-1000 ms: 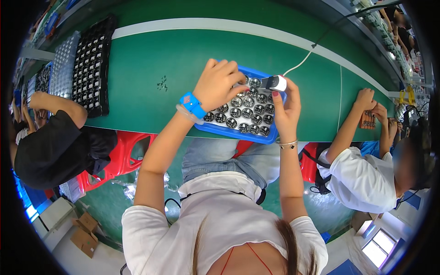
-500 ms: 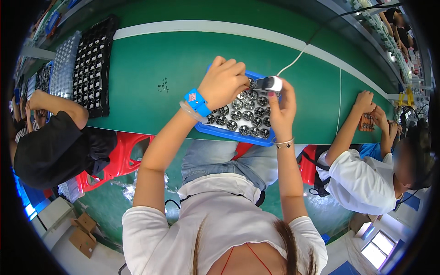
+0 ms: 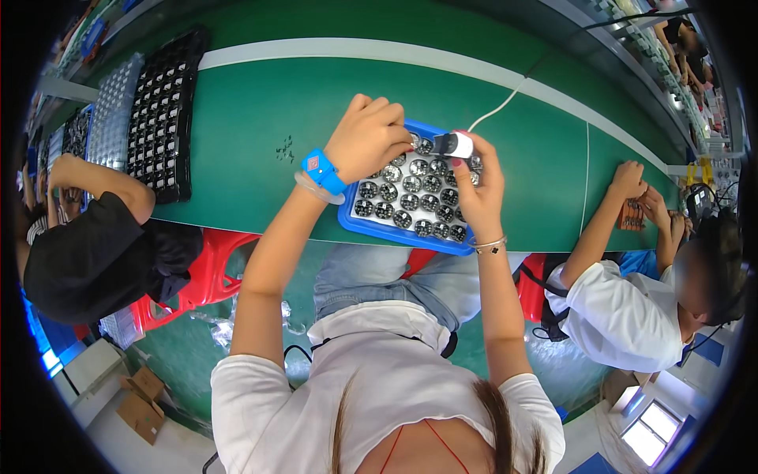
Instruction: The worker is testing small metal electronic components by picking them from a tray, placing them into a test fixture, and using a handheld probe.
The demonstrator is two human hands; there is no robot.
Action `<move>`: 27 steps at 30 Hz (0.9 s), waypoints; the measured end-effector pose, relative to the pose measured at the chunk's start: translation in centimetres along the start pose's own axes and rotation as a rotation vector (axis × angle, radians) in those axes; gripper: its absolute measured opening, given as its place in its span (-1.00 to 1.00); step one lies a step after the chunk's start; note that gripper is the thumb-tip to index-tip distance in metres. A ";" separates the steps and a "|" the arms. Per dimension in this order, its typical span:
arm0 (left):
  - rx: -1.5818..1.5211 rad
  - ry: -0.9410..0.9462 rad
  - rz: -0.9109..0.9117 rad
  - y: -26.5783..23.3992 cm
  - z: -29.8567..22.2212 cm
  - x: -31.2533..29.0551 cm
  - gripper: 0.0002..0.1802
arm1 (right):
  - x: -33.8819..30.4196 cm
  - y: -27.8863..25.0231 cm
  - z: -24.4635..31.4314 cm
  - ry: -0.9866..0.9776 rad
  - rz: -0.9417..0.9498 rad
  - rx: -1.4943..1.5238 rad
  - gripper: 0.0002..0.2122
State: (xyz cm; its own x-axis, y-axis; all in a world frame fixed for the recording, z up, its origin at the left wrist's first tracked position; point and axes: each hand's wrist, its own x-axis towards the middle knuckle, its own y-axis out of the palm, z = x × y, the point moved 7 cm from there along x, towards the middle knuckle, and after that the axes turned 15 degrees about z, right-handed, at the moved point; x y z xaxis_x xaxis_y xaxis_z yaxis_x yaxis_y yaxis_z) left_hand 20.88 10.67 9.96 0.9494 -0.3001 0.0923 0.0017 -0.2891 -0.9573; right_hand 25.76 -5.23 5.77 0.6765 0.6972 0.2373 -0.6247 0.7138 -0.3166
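A blue tray with a white liner lies on the green table before me and carries several round black-and-silver parts. Over its far left part is my left hand, with thumb and fingertips closed in a pinch. Whatever sits between those fingertips is hidden; a round part shows right beside them. A black-and-white handheld device with a white cable is gripped in my right hand, over the tray's far right part. Its black end points toward the left hand, with a gap between them.
Small dark bits lie scattered on the table left of the tray. Farther left stand a black compartment tray and a clear plastic tray. The device's cable runs up and away. A person sits on each side; the right one handles a brown block.
My left hand has moved left, away from the device, uncovering more round parts. The right hand with the device has shifted slightly left. The tray has stayed about where it was.
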 end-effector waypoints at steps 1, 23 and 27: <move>-0.025 0.023 -0.045 -0.6 -0.6 -0.1 -0.90 | 0.1 0.1 0.2 0.001 -0.003 0.000 -0.72; -0.007 0.012 0.089 0.1 0.0 -2.4 -0.84 | -1.3 1.1 2.0 -0.076 -0.035 -0.030 -0.67; -0.035 0.045 0.022 -0.6 -2.2 -1.4 -0.84 | -1.4 1.6 1.8 -0.071 0.034 -0.073 -0.67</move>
State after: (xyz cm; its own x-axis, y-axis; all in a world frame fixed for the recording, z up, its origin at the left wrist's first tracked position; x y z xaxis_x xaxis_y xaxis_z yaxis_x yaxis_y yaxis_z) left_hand 18.89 9.32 11.01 0.9342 -0.3467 0.0843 -0.0306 -0.3132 -0.9492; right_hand 23.16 -4.95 6.64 0.6241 0.7259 0.2890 -0.6152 0.6846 -0.3909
